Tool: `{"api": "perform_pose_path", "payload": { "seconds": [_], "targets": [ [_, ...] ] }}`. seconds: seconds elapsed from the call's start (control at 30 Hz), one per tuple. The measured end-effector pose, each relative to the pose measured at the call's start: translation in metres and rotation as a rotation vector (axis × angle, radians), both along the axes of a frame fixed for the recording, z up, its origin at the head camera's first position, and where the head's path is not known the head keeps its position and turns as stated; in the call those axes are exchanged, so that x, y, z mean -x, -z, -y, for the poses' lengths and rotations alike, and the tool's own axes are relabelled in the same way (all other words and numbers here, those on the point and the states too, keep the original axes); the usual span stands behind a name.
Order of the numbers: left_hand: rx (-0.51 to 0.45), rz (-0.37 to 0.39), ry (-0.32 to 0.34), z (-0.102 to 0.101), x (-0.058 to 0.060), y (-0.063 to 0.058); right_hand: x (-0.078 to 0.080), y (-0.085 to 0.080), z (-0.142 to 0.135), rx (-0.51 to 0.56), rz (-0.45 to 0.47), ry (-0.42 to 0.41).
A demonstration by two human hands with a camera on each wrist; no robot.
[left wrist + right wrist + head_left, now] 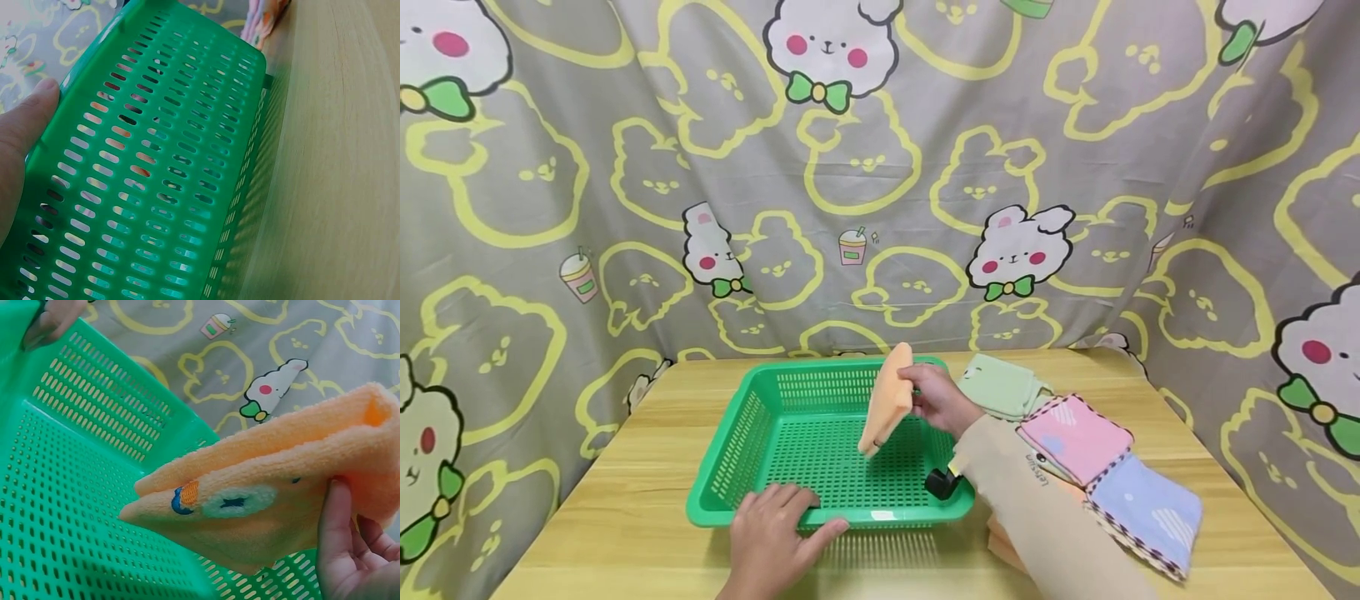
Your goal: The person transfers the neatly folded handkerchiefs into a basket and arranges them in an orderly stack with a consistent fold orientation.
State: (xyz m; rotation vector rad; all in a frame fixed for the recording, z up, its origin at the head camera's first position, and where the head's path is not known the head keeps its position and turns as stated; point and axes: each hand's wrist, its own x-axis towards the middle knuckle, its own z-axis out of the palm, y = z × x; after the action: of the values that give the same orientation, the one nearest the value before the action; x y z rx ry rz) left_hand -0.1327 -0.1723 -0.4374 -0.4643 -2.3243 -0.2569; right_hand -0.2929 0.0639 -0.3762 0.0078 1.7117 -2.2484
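Note:
An orange folded towel (891,402) with an embroidered face hangs tilted above the green plastic basket (715,467). My right hand (938,398) pinches it by one edge, the thumb on its near face in the right wrist view. Nothing lies on the perforated basket floor. At the near rim, my left hand (777,527) grips the basket, fingers over the edge and thumb (39,106) outside. To the right of the basket lie a light green towel (1000,385), a pink towel (1078,435) and a blue towel (1146,512), all folded.
Another orange towel (1003,542) lies on the table, partly hidden under my right forearm. The wooden table (617,508) bears everything. Behind it hangs a grey curtain (925,183) with cartoon rabbits. A black wrist camera (942,483) sits by the basket's right corner.

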Motion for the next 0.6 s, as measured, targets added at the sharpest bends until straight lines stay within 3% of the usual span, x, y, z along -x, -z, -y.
{"api": "perform_pose_path", "payload": {
  "seconds": [0.2, 0.6],
  "targets": [
    [0.001, -0.003, -0.002, 0.001, 0.000, 0.001, -0.003, 0.000, 0.004, -0.016, -0.002, -0.008],
    [-0.005, 0.012, -0.001, -0.001, 0.001, -0.001, -0.005, -0.002, 0.011, -0.079, -0.003, -0.104]
  ]
}}
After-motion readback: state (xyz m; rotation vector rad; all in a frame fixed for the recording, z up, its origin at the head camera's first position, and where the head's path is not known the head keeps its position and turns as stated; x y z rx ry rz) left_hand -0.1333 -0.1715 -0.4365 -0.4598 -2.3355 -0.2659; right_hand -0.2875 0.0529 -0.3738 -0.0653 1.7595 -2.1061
